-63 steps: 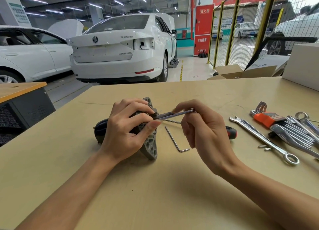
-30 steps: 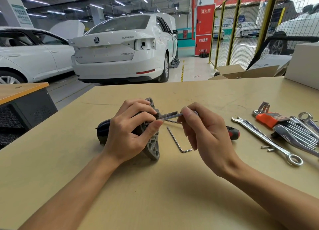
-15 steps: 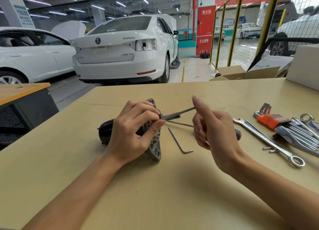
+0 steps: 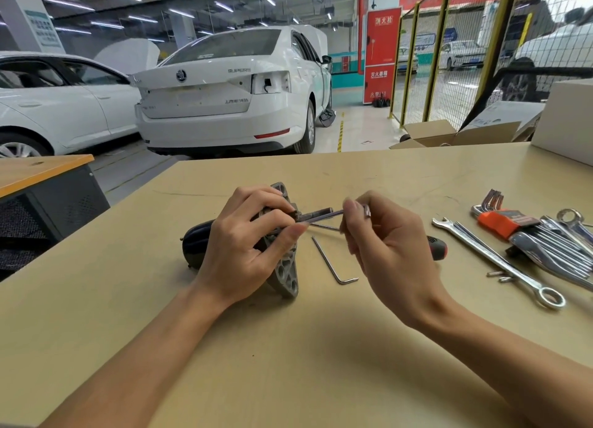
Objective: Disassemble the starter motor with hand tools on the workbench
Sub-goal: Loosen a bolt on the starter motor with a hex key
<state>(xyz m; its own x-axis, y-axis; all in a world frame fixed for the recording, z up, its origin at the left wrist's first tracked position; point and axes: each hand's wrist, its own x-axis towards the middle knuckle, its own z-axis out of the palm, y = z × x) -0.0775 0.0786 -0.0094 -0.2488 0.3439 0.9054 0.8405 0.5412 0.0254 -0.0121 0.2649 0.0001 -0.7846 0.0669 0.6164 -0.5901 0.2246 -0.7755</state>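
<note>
Starter motor (image 4: 282, 267) lying on the workbench (image 4: 288, 363), gripped round its housing by the left hand (image 4: 244, 244); right hand (image 4: 388, 247) pinching the bent end of a hex key (image 4: 324, 216) whose shaft runs to the motor; spare hex key (image 4: 333, 264) and combination wrench (image 4: 494, 260) alongside

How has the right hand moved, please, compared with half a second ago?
Yes: the right hand has closed back onto the hex key in the starter motor, toward the left hand.

We see our two forearms bare to the frame edge, no sleeves, and our left hand (image 4: 239, 251) and right hand (image 4: 390, 251) without gloves.
</note>
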